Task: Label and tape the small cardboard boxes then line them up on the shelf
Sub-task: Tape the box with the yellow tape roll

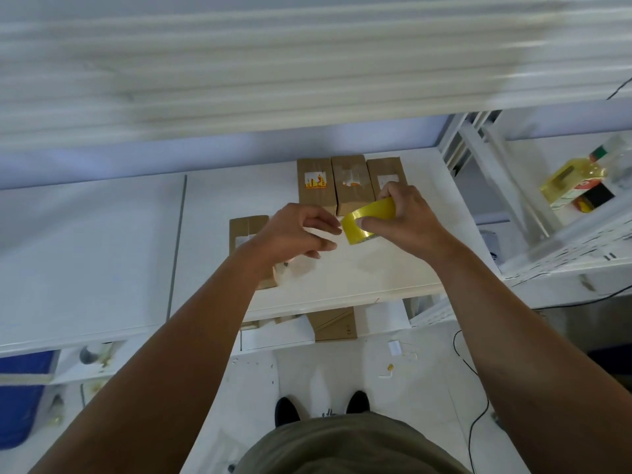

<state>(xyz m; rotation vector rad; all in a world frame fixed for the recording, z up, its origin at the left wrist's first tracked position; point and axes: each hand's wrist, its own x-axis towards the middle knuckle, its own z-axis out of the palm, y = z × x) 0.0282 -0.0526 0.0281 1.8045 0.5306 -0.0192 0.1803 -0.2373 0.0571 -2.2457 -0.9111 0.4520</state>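
My right hand [407,220] grips a yellow roll of tape [367,218] above the white shelf [376,275]. My left hand [294,230] is beside the roll, its fingertips pinched at the roll's left edge, seemingly on the tape's end. Three small cardboard boxes stand side by side at the back of the shelf: the left box [315,183] bears a coloured label, the middle box [352,183] a torn label, and the right box [384,174] is partly hidden by my right hand. A fourth cardboard box [248,230] lies under my left wrist.
An upper shelf [273,63] overhangs the work area. A bottle of yellow oil [574,179] lies on the white rack at right. Flat cardboard [335,325] sits on a lower level. A blue container [20,398] stands at the lower left; cables run over the floor at right.
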